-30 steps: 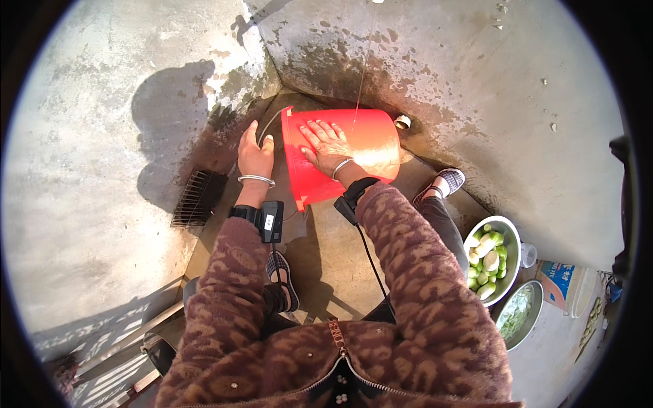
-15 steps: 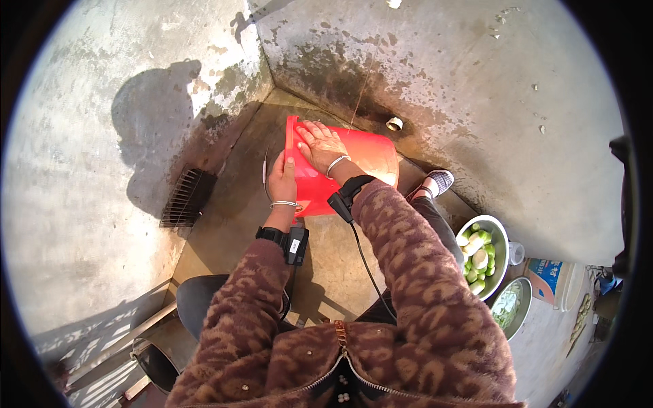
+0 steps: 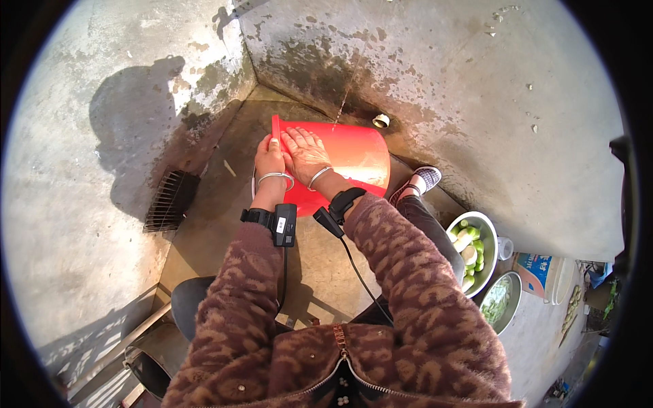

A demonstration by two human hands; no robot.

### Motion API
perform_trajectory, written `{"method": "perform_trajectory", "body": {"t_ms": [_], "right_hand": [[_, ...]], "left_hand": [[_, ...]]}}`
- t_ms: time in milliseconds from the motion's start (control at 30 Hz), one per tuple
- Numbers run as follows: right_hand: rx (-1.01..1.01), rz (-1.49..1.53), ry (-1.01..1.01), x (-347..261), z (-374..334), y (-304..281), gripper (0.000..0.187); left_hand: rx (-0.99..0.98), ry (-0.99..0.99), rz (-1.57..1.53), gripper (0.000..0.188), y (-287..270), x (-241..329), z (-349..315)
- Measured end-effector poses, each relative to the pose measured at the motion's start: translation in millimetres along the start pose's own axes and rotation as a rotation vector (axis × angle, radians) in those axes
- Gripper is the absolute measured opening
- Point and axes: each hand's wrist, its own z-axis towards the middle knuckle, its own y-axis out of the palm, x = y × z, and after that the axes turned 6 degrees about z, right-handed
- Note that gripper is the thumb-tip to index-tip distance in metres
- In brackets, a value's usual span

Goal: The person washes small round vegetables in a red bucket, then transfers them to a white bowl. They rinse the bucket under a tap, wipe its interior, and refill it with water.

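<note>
A red plastic bucket (image 3: 354,153) lies tipped on its side on the wet concrete floor, its rim toward the left and its base toward the right. My left hand (image 3: 270,162) is closed on the rim, thumb on the outside; the fingers inside are hidden. Next to it my right hand (image 3: 305,151) rests palm down on the bucket's upper side, fingers stretched toward the rim. Part of a thin wire handle (image 3: 253,185) shows beside my left wrist. The bucket's inside cannot be seen.
A short white pipe end (image 3: 381,121) juts from the far wall. A dark slatted thing (image 3: 171,200) leans at the left wall. On the right stand a metal basin (image 3: 494,238) of green-and-white vegetables, a smaller bowl (image 3: 518,292) of pale green pieces and a labelled tub (image 3: 559,280).
The whole view has shifted, so the bucket appears farther left. My left hand has moved along the rim, away from me and closer to my right hand, which stays flat on the bucket.
</note>
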Motion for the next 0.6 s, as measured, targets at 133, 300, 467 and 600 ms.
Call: {"method": "perform_trajectory", "body": {"t_ms": [133,300,467,600], "right_hand": [[-0.084,-0.078,0.153,25,3,-18,0.051],[0.072,-0.189,0.780,94,-21,-48,0.052],[0.020,-0.056,0.208,57,-15,-1,0.057],[0.030,-0.148,0.470,71,-17,-43,0.053]], "left_hand": [[0.075,0.063,0.081,0.034,12,-9,15],[0.143,0.089,0.177,0.034,15,-11,15],[0.029,0.095,0.146,0.036,12,-2,8],[-0.004,0.166,0.244,0.038,6,0,-3]]}}
